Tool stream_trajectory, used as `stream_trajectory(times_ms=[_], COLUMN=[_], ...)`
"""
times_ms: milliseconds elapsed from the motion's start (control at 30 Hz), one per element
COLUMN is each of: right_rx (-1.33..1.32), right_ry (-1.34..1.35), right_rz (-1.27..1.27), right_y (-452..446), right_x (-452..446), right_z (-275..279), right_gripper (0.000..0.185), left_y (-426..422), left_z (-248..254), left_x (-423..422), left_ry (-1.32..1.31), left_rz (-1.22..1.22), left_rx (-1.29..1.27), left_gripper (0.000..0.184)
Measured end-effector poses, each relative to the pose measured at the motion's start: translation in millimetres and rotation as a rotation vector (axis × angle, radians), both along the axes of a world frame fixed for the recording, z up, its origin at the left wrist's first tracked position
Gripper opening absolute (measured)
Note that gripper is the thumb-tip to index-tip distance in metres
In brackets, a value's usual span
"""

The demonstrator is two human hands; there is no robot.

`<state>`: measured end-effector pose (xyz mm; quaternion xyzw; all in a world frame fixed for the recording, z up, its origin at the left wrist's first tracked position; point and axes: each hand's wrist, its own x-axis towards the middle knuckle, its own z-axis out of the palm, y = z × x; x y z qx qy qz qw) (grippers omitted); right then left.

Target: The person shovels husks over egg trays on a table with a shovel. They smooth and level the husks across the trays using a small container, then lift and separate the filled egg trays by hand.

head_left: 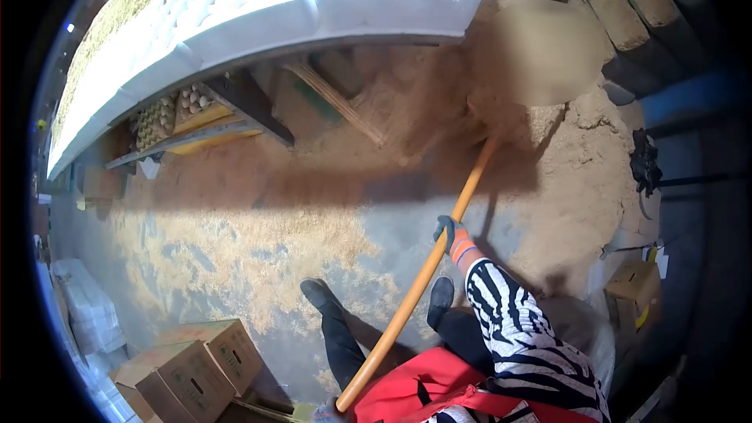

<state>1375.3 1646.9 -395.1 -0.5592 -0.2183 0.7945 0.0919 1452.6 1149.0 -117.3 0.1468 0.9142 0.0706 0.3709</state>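
Observation:
A long wooden tool handle [423,278] runs from the bottom edge up to a pile of loose brown material [583,164]. My right hand [450,233], in a dark glove with an orange cuff, is closed around the handle's middle. At the bottom edge, my left hand [325,413] shows only in part, in a greyish glove, closed at the near end of the handle. The tool's head is hidden or blurred at the pile, so I cannot tell its exact kind. A pale rounded shape [548,51] is blurred above that end.
A white-sided bed [329,16] holds egg-shaped white objects and husk-like material. Egg trays [157,121] sit underneath. Stacked filled sacks [619,0] stand at upper right. Cardboard boxes [188,376] are at lower left, another box [633,286] at right. Loose material covers the floor [235,258].

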Motion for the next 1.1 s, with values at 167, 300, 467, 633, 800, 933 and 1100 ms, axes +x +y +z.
stream_trajectory(times_ms=[167,300,467,633,800,933,1100], right_rx=[0.048,0.103,0.278,0.4,0.573,0.729,1.04], right_ry=[-0.06,-0.17,-0.187,-0.085,-0.078,-0.059,-0.042], right_rz=[-0.039,-0.06,-0.099,-0.008,0.085,0.313,0.509], right_y=[-31.3,-34.3,-10.5,7.1,-25.6,-79.7,-182.0], right_x=[6.7,17.9,14.7,-38.1,-96.8,-144.9,-226.1], right_z=[62.0,138.7,267.1,387.0,489.1,514.9,505.5], right_gripper=[0.017,0.017,0.019,0.021,0.019,0.025,0.056], left_y=[-41.3,-58.6,-64.0,-69.3,-92.8,-142.5,-215.6], left_z=[34.7,51.4,56.9,62.2,76.1,79.0,73.0], left_x=[6.1,-17.2,-64.6,-107.3,-125.4,-117.8,-70.8], left_ry=[0.137,0.015,-0.205,-0.367,-0.431,-0.411,-0.352], left_rz=[-0.11,-0.08,-0.036,0.03,0.127,0.288,0.577], left_rx=[0.0,0.019,0.07,0.151,0.227,0.263,0.262], left_gripper=[0.033,0.035,0.037,0.039,0.041,0.042,0.044])
